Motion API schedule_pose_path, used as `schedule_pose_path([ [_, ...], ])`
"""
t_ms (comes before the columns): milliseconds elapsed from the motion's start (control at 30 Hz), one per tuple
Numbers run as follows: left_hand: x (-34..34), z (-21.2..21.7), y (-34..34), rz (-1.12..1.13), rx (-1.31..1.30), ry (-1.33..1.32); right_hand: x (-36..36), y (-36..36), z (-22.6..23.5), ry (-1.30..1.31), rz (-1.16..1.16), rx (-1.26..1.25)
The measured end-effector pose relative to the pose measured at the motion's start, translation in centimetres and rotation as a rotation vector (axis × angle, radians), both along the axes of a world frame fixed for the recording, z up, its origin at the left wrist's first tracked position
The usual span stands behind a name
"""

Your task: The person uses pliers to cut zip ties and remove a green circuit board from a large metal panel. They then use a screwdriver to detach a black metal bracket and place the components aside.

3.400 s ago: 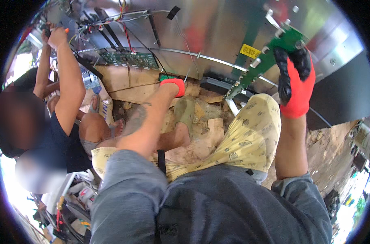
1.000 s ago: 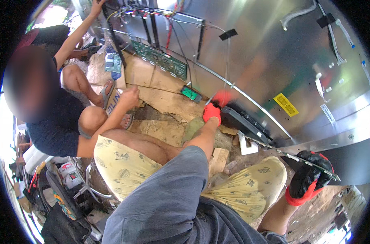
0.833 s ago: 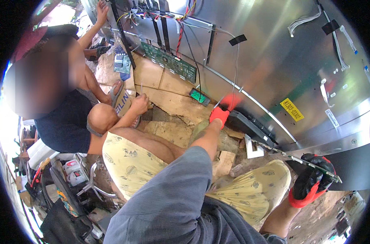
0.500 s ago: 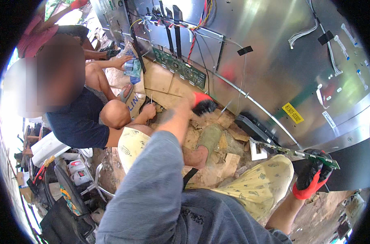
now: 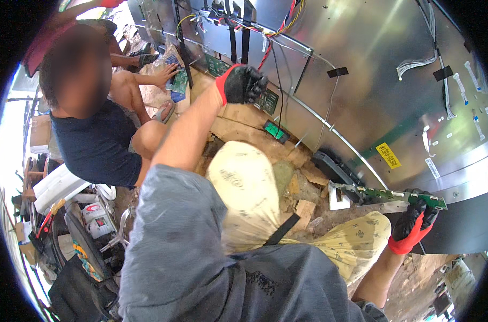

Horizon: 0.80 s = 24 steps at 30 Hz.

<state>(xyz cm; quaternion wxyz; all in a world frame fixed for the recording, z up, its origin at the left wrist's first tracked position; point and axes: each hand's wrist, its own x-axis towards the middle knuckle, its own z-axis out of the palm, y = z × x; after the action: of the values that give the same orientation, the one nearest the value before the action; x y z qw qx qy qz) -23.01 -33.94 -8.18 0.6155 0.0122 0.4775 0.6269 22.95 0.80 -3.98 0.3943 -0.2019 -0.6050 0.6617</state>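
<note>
Since the shot half a second back, the left hand [image 5: 243,84] in its black-and-red work glove has swung up and away from the cardboard scraps, now curled into a loose fist holding nothing, just in front of the small green circuit board [image 5: 267,100] fixed to the shiny metal panel [image 5: 373,80]; the right hand [image 5: 416,225], same kind of glove, has barely shifted, fingers clamped on the near end of the long narrow green circuit strip [image 5: 386,194]. That strip runs leftward from the grip toward the black box [image 5: 332,169]; the right hand's on it, the left's well apart.
</note>
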Motion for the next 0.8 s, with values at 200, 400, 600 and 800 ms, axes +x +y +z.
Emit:
schedule_pose_path([
  [200, 6.0, -13.3, -8.2, 0.313, 0.234, -0.169, -1.9, -0.8, 1.9, -0.136, -0.071, 0.077],
  [400, 11.8, -20.7, -9.6, 0.813, -0.113, -0.294, -3.0, -1.1, 2.9, -0.231, -0.098, 0.123],
  [600, 12.2, -25.7, -8.3, 1.124, -0.656, 0.086, -3.9, -1.3, 2.9, -0.293, -0.100, 0.210],
  [800, 12.8, -31.5, -6.9, 0.798, -0.955, 0.648, -5.6, -1.4, 3.8, -0.287, -0.080, 0.185],
])
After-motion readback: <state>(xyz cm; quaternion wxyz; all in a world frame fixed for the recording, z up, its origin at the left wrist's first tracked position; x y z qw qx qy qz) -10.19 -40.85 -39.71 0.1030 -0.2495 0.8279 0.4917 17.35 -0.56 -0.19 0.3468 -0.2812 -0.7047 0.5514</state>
